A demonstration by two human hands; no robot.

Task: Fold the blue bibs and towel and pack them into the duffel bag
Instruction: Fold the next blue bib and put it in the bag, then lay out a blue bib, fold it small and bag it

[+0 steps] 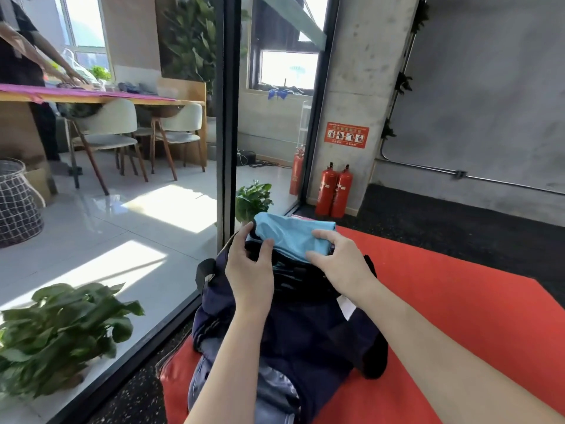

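- I see a folded light-blue mesh fabric bundle (292, 237) held at the far end of a dark navy fabric duffel bag (308, 325), right over the bag's open mouth.
- My left hand (249, 264) grips the bundle's left end, fingers curled over its dark-trimmed edge, thumb pressed against the near side.
- My right hand (339, 258) holds the bundle's right end, fingers curled across the top and thumb along the near edge.
- I cannot tell whether this blue piece is a bib or the towel.
- The duffel bag lies on a bright red floor mat (458, 316), its black strap handles (374, 359) flopped to the sides.
- Blue denim cloth (275, 390) shows at the bag's near end.
- Left of the mat runs a glass wall (122, 209), with leafy green plants (61, 332) alongside.
- Two red fire extinguishers (334, 191) stand against a concrete pillar (367, 87) beyond the mat.
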